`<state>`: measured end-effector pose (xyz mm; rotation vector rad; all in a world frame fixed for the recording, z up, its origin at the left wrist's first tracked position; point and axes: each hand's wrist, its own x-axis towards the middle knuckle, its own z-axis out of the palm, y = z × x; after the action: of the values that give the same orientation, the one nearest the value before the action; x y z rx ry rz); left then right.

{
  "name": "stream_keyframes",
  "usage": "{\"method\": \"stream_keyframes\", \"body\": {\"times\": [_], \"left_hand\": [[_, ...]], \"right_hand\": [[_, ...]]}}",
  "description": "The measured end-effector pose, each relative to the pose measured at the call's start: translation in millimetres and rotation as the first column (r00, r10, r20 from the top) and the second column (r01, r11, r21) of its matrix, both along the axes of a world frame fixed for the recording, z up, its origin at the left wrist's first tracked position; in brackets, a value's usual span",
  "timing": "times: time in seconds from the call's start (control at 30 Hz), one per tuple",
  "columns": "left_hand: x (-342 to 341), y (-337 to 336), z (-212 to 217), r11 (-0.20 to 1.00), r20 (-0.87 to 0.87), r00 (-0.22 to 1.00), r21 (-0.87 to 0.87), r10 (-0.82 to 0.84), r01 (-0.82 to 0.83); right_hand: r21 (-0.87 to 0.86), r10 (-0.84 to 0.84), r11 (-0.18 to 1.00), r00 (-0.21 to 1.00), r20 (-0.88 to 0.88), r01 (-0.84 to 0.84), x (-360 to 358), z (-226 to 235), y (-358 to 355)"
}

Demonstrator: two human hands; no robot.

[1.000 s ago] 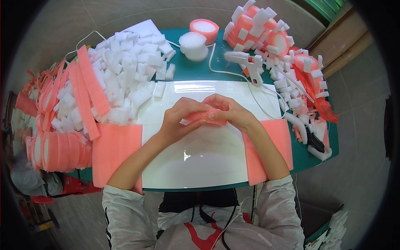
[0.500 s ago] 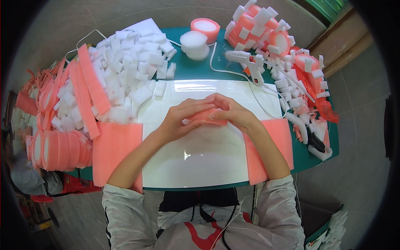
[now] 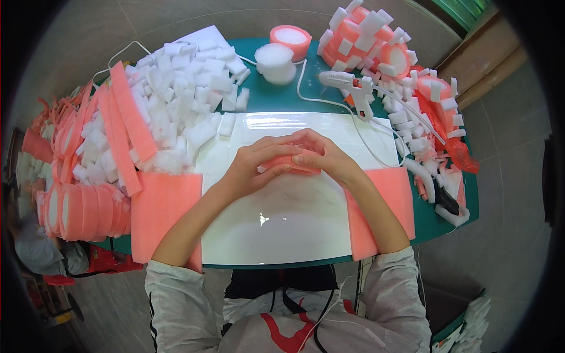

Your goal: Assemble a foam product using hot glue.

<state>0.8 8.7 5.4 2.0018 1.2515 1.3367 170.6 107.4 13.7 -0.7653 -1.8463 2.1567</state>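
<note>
Both hands meet over the middle of a glossy white board. My left hand and my right hand are both closed around one pink foam piece, pressing it between the fingers just above the board. Only a strip of the pink piece shows between the fingers. A white glue gun lies on the green table beyond my right hand, its cord looping back past the board.
A heap of white foam blocks and long pink strips fills the left. Pink foam sheets flank the board. Finished pink-and-white foam rings pile at the right; a white foam roll stands behind.
Both hands stay over the board with the pink piece; the fingers have shifted slightly around it. Nothing else has moved.
</note>
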Motion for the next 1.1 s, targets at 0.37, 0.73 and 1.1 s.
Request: {"method": "stream_keyframes", "body": {"times": [0.37, 0.73, 1.1], "left_hand": [[-5.8, -0.5, -3.5, 0.999, -0.01, 0.999, 0.003, 0.036, -0.036], [-6.5, -0.1, -3.3, 0.998, -0.035, 0.998, 0.052, 0.045, -0.043], [-7.8, 0.4, -2.4, 0.998, -0.008, 0.998, -0.006, 0.07, -0.07]], "right_hand": [[0.522, -0.162, 0.813, 0.961, -0.225, 0.259, -6.2, -5.1, -14.6], [0.876, 0.032, 0.237, 0.897, -0.44, 0.421, -3.4, -1.3, -22.0], [0.826, 0.131, 0.541, 0.955, -0.267, 0.156, 9.3, 12.7, -5.6]]}}
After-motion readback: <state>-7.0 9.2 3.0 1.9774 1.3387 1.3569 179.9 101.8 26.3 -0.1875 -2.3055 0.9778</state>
